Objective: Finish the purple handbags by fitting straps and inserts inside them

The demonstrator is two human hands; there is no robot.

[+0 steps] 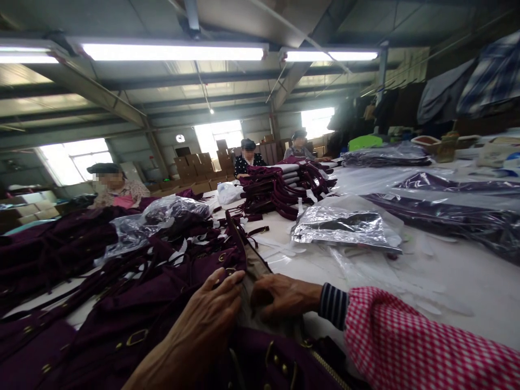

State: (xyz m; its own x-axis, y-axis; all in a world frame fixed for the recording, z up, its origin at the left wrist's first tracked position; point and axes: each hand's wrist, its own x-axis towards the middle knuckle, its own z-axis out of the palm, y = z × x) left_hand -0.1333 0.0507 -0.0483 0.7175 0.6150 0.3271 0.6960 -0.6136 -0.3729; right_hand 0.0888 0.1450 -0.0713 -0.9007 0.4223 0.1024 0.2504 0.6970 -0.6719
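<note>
A dark purple bag (174,295) with brass rings, buckles and a beige lining (252,265) lies in front of me, its mouth spread apart. My left hand (209,311) lies over the near left edge of the opening, fingers bent onto the fabric and gripping it. On the other side, my right hand (282,295) is closed at the beige lining, with thumb and fingers curled toward each other; the fingertips are partly hidden. A brass zipper (329,371) runs along the purple fabric below my right hand.
More purple bags (52,254) heap up at left, under a clear plastic bag (158,216). Stacked purple straps and bags (284,187) stand ahead. Plastic-wrapped pieces (349,225) lie on the white table (455,271) at right. Three co-workers sit beyond.
</note>
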